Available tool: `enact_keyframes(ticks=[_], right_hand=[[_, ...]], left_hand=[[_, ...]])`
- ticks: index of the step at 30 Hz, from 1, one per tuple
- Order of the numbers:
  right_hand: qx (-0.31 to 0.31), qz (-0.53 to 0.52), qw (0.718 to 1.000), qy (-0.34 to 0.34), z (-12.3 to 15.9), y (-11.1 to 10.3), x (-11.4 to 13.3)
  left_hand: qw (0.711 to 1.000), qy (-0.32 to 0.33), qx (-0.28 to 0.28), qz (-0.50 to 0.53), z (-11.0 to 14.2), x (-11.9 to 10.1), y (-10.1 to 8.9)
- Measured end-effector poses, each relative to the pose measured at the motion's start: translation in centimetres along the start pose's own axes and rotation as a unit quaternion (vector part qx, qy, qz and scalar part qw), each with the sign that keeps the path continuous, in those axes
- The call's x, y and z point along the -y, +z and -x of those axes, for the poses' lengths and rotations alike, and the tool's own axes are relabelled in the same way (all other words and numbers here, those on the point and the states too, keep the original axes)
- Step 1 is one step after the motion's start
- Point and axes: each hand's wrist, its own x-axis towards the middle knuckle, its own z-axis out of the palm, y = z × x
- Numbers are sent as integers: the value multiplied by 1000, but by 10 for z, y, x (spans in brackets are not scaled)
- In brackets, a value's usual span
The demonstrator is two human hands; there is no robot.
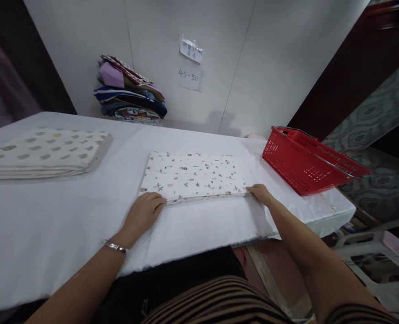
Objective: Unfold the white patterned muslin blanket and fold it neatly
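A folded white cloth with small printed figures (192, 174) lies flat on the white table (67, 211) in front of me. My left hand (144, 211) grips its near left corner, fingers curled over the edge. My right hand (260, 193) pinches the near right corner. A silver bracelet (115, 246) sits on my left wrist.
A stack of folded white cloths with grey shapes (40, 150) lies at the table's left. A pile of colourful folded fabrics (130, 92) rests against the back wall. A red plastic basket (307, 159) stands at the right end. Paper notes (190, 63) hang on the wall.
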Motion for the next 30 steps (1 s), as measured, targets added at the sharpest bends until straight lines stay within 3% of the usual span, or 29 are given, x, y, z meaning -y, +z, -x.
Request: enact_keyframes(ticks=[10,16,20,24,27,30], right_hand=[[29,97,995,22,-7,-4,-5],[47,123,991,1,-3,-5,-3],[27,110,993,-13,-4,-1,-6],[25,8,999,-18,-7,1,-12],[-24,-39,998,-47,-8,-2,-14],[-61,5,996,-66,-8,-2,-15]], left_hand=[[1000,0,-5,13,1,2,2],[1000,-11,12,18,3,-11,-6],[1000,-19,20,8,4,-15,-8],[1000,-17,22,-5,5,-16,-8],[1000,-10,27,-8,6,-16,-7],[1000,-3,30,2,6,-17,-6]])
